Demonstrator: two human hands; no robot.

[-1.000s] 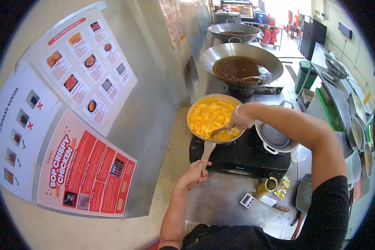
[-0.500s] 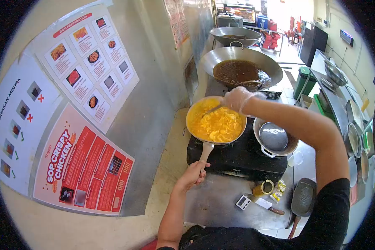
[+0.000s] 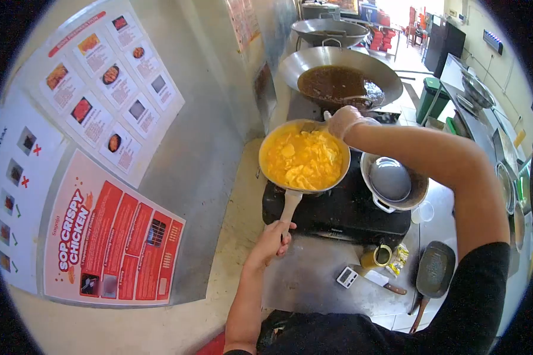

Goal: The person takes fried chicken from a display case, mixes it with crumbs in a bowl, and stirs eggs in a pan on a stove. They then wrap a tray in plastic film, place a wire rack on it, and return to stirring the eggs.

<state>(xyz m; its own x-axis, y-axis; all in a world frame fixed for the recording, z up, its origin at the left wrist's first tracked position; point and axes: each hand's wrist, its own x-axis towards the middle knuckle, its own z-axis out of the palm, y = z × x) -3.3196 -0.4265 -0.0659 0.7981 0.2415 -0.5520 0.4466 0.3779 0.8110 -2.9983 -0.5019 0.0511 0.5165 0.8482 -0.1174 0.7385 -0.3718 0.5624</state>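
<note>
My left hand (image 3: 272, 241) is closed around the pale handle of a frying pan (image 3: 292, 207), which sits on the black stove (image 3: 331, 222). Yellow scrambled egg (image 3: 305, 158) in soft, wet folds fills the pan. Over the pan's far right rim, my right hand (image 3: 343, 123), in a clear plastic glove, grips a spatula (image 3: 309, 126). Its flat head is at the egg's far edge, and most of its handle is hidden by the hand. Right of the pan stands a pot (image 3: 391, 183) with a greyish, shiny inside.
A large wok (image 3: 391, 71) of brown oil stands behind the pan, with another wok (image 3: 331, 32) beyond. Nearer me lie a timer (image 3: 347, 276), a knife (image 3: 385, 283), a yellow can (image 3: 375, 257) and a square pan (image 3: 436, 269). A wall with posters (image 3: 115, 236) borders the left.
My right hand has moved up and back, taking the spatula from the egg's upper left to the pan's far edge. My left hand stays on the handle. The view has shifted slightly.
</note>
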